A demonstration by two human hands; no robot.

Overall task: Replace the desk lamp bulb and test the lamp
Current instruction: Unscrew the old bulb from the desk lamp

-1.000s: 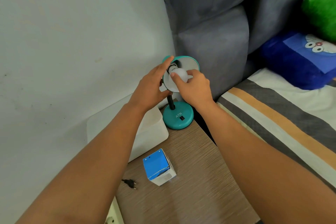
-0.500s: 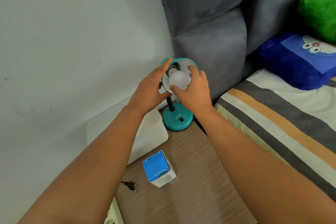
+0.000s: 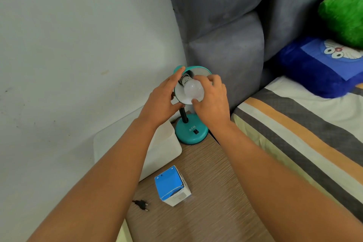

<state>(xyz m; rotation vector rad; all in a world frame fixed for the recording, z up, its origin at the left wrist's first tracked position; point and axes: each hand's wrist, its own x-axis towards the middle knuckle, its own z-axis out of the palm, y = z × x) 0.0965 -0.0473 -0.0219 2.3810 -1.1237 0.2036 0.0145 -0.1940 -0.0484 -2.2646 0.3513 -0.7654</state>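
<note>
A small teal desk lamp stands at the back of the wooden bedside table, its round base [image 3: 191,132] carrying a black switch. Its shade [image 3: 198,69] is tilted toward me, white inside. A white bulb [image 3: 193,89] sits in the socket at the shade's centre. My left hand [image 3: 163,102] grips the shade's left rim. My right hand [image 3: 211,100] has thumb and fingers closed around the bulb. The lamp's black plug [image 3: 142,204] lies loose on the table at the front left.
A blue and white bulb box [image 3: 171,185] lies on the table [image 3: 212,192] in front of the lamp. A white container [image 3: 163,149] stands left of the lamp against the wall. A grey headboard [image 3: 225,55] and a striped bed [image 3: 306,129] border the right side.
My right hand has turned around the bulb, fingers shifting from over its front to its right side, so more of the bulb shows. My left hand stays on the shade.
</note>
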